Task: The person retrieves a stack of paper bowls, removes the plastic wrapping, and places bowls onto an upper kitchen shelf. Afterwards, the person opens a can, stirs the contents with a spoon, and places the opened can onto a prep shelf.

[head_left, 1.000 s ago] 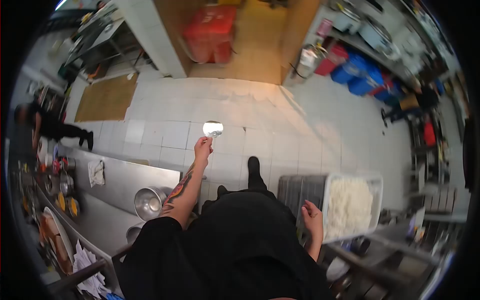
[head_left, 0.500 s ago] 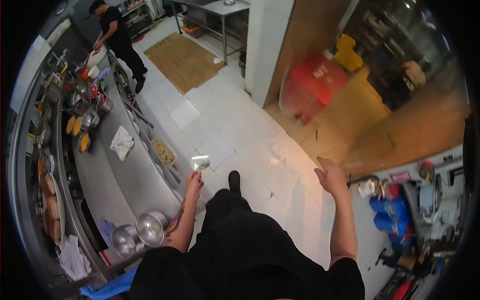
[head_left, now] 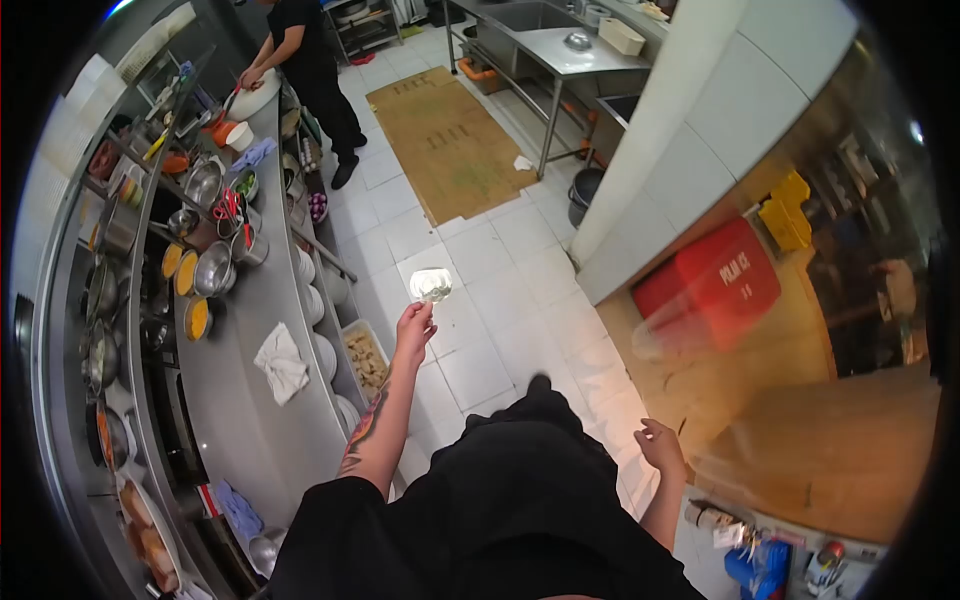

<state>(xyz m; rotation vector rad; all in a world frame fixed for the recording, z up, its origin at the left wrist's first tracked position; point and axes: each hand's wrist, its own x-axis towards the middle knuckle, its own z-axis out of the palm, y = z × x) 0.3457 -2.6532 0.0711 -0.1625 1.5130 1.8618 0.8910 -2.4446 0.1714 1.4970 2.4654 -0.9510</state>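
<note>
My left hand (head_left: 415,328) is closed around the handle end of a shiny metal utensil (head_left: 431,284), with its rounded, bright part pointing away over the floor tiles. A tattoo shows on that forearm. Low on the right, my right hand (head_left: 658,446) hangs free over the floor edge with its fingers loosely apart and nothing in them. A long steel counter (head_left: 235,400) runs along my left side, bearing a white cloth (head_left: 282,364), metal bowls (head_left: 214,269) and small bowls of yellow food (head_left: 198,318).
A co-worker (head_left: 305,75) in black stands at the counter's far end. Flat cardboard (head_left: 450,145) lies on the floor. Ahead are a steel sink table (head_left: 570,50) and a white pillar (head_left: 665,130). At right are a red cooler box (head_left: 710,285) and a yellow object (head_left: 787,210).
The view has swung left and moved forward along the counter; the co-worker and cardboard look nearer. The metal utensil has stayed in my left hand. My right hand has dropped lower since half a second ago.
</note>
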